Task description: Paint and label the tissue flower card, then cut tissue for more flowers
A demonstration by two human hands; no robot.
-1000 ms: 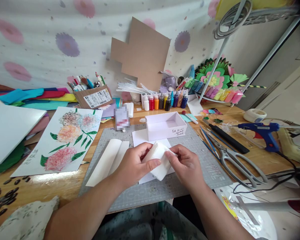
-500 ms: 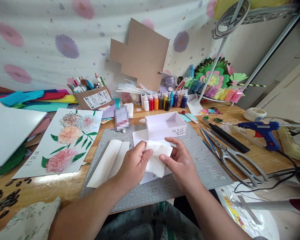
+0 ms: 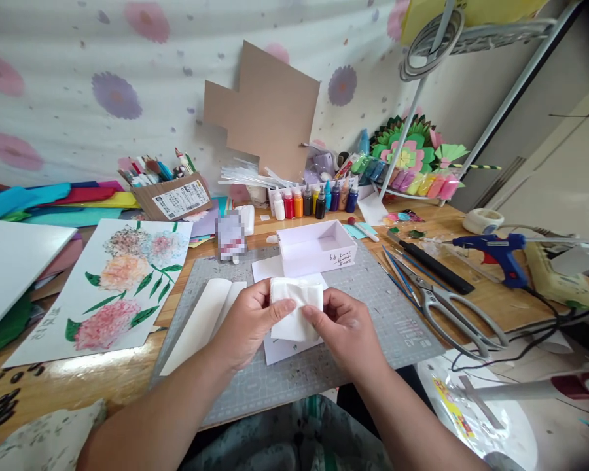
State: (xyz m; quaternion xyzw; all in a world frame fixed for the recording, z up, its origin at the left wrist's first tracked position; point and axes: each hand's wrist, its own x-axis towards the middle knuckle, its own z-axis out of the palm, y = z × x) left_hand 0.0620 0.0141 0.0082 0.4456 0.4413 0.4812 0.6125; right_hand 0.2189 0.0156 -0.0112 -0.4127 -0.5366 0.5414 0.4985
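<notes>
A small folded white tissue (image 3: pixel 294 320) is held up between my two hands over the cutting mat. My left hand (image 3: pixel 248 320) pinches its left side, thumb on the near face. On the right side, my right hand (image 3: pixel 351 327) grips it the same way, its thumb pressed near the tissue's middle. Beneath lies a sheet of white paper (image 3: pixel 282 353), partly covered by my hands and the tissue. Just behind stands an open white box (image 3: pixel 319 252) with handwriting on its front. Left of my hands rests a folded white sheet (image 3: pixel 196 327).
The grey cutting mat (image 3: pixel 392 320) lies on a wooden table. To the right are large scissors (image 3: pixel 459 317), paintbrushes (image 3: pixel 400 275) and a blue glue gun (image 3: pixel 493 252). Paint bottles (image 3: pixel 307 203) line the back. A flower painting (image 3: pixel 122 281) lies left.
My right hand has closed in on the tissue, its raised fingers now bent behind it. The tissue looks flatter and squarer. The whole view has shifted slightly.
</notes>
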